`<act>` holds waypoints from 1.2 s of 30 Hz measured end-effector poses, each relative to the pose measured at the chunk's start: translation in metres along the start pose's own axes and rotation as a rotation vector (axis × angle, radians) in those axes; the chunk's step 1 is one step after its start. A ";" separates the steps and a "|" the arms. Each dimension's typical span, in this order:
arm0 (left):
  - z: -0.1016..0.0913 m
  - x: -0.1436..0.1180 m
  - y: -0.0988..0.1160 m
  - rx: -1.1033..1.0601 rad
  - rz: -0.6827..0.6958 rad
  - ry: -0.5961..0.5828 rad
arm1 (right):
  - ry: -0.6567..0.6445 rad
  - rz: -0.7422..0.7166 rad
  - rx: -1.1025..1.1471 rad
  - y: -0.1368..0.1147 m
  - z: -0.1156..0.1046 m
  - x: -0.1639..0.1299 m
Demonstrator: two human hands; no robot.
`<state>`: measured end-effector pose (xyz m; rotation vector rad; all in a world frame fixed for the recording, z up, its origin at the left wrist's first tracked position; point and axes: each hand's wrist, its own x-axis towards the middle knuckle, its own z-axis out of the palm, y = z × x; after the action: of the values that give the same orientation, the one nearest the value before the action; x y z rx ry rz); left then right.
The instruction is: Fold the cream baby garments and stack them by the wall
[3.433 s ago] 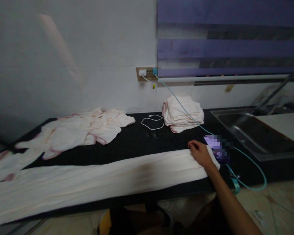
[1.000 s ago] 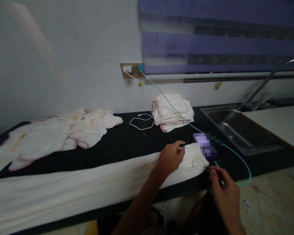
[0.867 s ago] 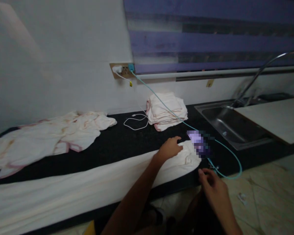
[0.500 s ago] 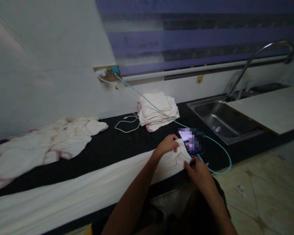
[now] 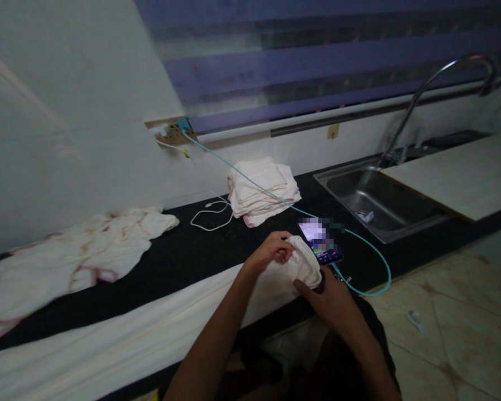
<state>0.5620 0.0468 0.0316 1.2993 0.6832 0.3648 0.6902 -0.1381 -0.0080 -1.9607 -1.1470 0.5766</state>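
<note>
A long white cloth [image 5: 158, 326] stretches along the front of the dark counter, running out of view at the left. Its right end is gathered and curled over between my two hands. My left hand [image 5: 273, 249] grips the far edge of that end, fingers bent inward. At the near edge, my right hand [image 5: 323, 291] pinches the cloth with its thumb on top; the other fingers are partly hidden. Just beyond the cloth's end lies a lit phone [image 5: 320, 242], joined to a teal cable [image 5: 384, 267].
A stack of folded white cloths [image 5: 263, 189] stands by the wall. Beside it lies a white cable [image 5: 209, 227]. Crumpled stained cloth [image 5: 87, 250] covers the counter's left back. At the right are a steel sink [image 5: 371, 206], a faucet [image 5: 417, 100] and a pale board [image 5: 463, 175].
The cloth's right end has lifted and curled over into a thicker fold between my hands. Both hands have shifted slightly left in view, and the camera has turned a little.
</note>
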 end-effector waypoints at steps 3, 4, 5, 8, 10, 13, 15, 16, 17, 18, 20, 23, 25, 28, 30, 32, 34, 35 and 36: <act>0.002 -0.006 0.005 -0.039 0.033 -0.036 | -0.033 0.018 -0.011 -0.003 0.001 0.000; 0.002 -0.008 0.007 -0.059 0.040 -0.055 | -0.031 0.020 0.000 -0.002 0.001 0.000; 0.001 -0.009 0.008 -0.082 0.043 -0.075 | -0.032 0.015 0.020 0.000 0.001 0.001; -0.006 -0.010 0.009 -0.146 0.034 -0.120 | -0.048 -0.002 0.120 0.009 0.001 0.003; -0.010 -0.008 0.007 -0.168 0.024 -0.139 | -0.033 0.003 0.175 0.014 0.000 0.004; -0.013 -0.004 0.003 -0.175 0.000 -0.177 | -0.053 -0.033 0.230 0.015 -0.001 0.004; -0.013 -0.002 0.001 -0.169 -0.018 -0.199 | -0.098 -0.082 0.251 0.014 -0.002 0.003; -0.013 -0.001 0.001 -0.166 -0.026 -0.206 | -0.111 -0.096 0.248 0.013 -0.003 0.002; -0.013 -0.001 0.001 -0.159 -0.035 -0.207 | -0.109 -0.098 0.236 0.012 -0.003 0.001; -0.013 -0.001 0.001 -0.148 -0.044 -0.204 | -0.098 -0.092 0.217 0.011 -0.003 -0.001; -0.011 -0.001 0.002 -0.110 -0.061 -0.192 | -0.058 -0.069 0.173 0.009 -0.003 -0.006; -0.007 -0.001 0.004 0.001 -0.062 -0.202 | 0.020 -0.044 0.132 0.005 -0.002 -0.016; -0.004 -0.001 0.005 0.084 -0.054 -0.216 | 0.038 -0.034 0.117 0.002 -0.002 -0.022; -0.001 -0.003 0.007 0.181 -0.048 -0.233 | 0.010 -0.041 0.114 0.000 -0.003 -0.028; 0.002 -0.005 0.008 0.227 -0.065 -0.261 | 0.005 -0.053 0.117 -0.001 -0.005 -0.029; 0.005 -0.006 0.009 0.280 -0.113 -0.288 | 0.004 -0.070 0.121 -0.002 -0.006 -0.029; 0.011 -0.005 0.009 0.333 -0.164 -0.310 | -0.013 -0.080 0.126 -0.003 -0.005 -0.029; 0.013 -0.004 0.008 0.358 -0.177 -0.313 | -0.021 -0.080 0.126 -0.004 -0.005 -0.029; 0.016 -0.003 0.008 0.377 -0.176 -0.302 | -0.025 -0.075 0.122 -0.004 -0.004 -0.029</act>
<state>0.5712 0.0345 0.0416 1.5955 0.6198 -0.1118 0.6771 -0.1637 -0.0021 -1.8034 -1.1683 0.6190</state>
